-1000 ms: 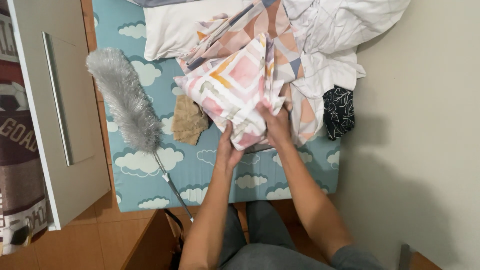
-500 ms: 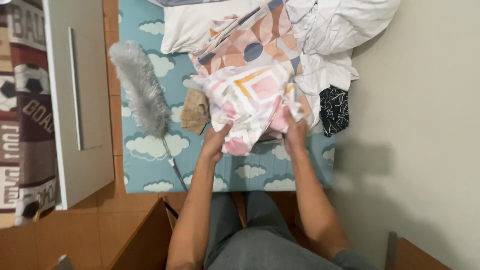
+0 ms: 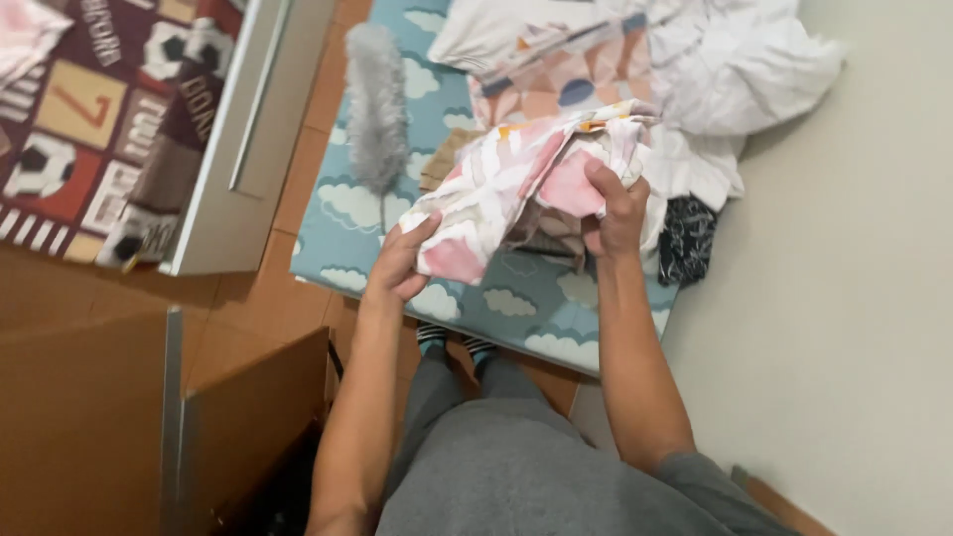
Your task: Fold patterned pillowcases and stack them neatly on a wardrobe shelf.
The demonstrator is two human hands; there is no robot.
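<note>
A patterned cloth (image 3: 516, 184), white with pink, peach and orange shapes, is held bunched in the air above a bed, near the centre of the view. The left hand (image 3: 402, 263) grips its lower edge at about seven o'clock from the bundle, fingers closed on the fabric. The right hand (image 3: 615, 208) clamps the other side at about three o'clock, thumb and fingers pinched into a pink fold. The step in hand appears to be gathering or folding the cloth; bringing the two held edges together neatly would call for an even pull so the fabric does not sag.

Below the cloth lies a blue bed sheet with white clouds (image 3: 516, 298). At ten o'clock a grey feather duster (image 3: 375, 109) rests on the sheet. At twelve o'clock a second patterned piece (image 3: 566, 74) lies flat, with crumpled white bedding (image 3: 754, 69) at two o'clock. A small black patterned item (image 3: 687, 238) sits just beside the right hand, at four o'clock. Far left, a white cabinet door (image 3: 243, 139) stands beside a patchwork rug (image 3: 89, 119).
</note>
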